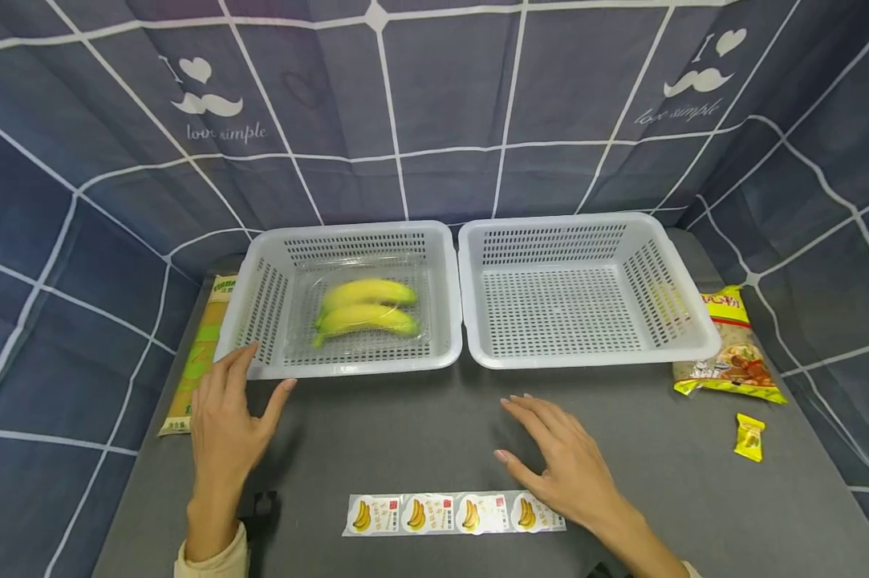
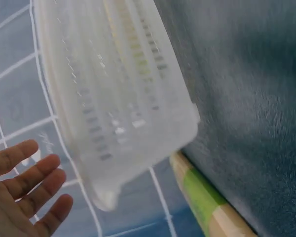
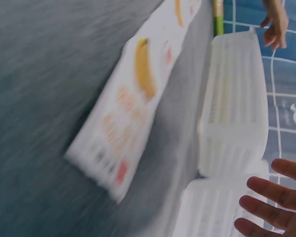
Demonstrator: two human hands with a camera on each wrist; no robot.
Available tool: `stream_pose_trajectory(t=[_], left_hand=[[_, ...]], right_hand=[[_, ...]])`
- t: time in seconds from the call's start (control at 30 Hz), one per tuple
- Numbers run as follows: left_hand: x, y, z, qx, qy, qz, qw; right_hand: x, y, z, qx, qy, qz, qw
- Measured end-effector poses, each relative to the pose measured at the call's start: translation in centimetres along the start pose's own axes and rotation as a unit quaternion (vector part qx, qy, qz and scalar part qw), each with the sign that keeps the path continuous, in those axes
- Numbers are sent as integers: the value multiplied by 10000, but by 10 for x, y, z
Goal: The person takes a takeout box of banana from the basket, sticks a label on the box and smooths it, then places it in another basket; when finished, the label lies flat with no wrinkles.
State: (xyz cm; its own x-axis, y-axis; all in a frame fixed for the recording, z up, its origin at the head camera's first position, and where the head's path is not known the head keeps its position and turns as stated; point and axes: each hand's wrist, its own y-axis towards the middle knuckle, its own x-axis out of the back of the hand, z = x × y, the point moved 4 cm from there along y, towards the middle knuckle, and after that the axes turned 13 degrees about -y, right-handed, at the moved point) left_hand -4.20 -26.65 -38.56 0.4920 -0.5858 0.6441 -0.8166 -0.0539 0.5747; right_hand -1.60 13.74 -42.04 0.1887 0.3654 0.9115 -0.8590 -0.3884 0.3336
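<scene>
My left hand [image 1: 228, 425] hovers by the near left corner of the left white basket [image 1: 347, 371], its fingers spread and holding nothing. In the left wrist view those fingers [image 2: 42, 182] are apart beside the basket. Inside that basket lies a clear plastic box [image 1: 304, 277] with two bananas [image 1: 365, 319]. My right hand [image 1: 560, 461], fingers extended and holding nothing, is over the right end of a strip of banana stickers [image 1: 428, 514]. The right wrist view shows its separated fingers [image 3: 269, 192] and the sticker strip [image 3: 133, 103], blurred.
The right white basket [image 1: 557, 313] holds nothing and stands beside the left one. A yellow-green packet [image 1: 201, 353] lies at the left edge. On the right are a food bag [image 1: 730, 349] and a small yellow packet [image 1: 749, 437]. Checked curtains [image 1: 448, 96] enclose the back and sides.
</scene>
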Motion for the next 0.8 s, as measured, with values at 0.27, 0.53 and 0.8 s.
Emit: stream_pose_trajectory(t=[0.27,0.53,0.8], left_hand=[[-4,18,28,271,0,116,9996],[-19,42,53,484,-222,247,9983],[-23,45,69,978,-331,435,9937]], right_hand=[[5,34,18,406,717,-13,9966],[19,92,12,367,1384,46,9897],[22,156,4,538,1762,803,9796]])
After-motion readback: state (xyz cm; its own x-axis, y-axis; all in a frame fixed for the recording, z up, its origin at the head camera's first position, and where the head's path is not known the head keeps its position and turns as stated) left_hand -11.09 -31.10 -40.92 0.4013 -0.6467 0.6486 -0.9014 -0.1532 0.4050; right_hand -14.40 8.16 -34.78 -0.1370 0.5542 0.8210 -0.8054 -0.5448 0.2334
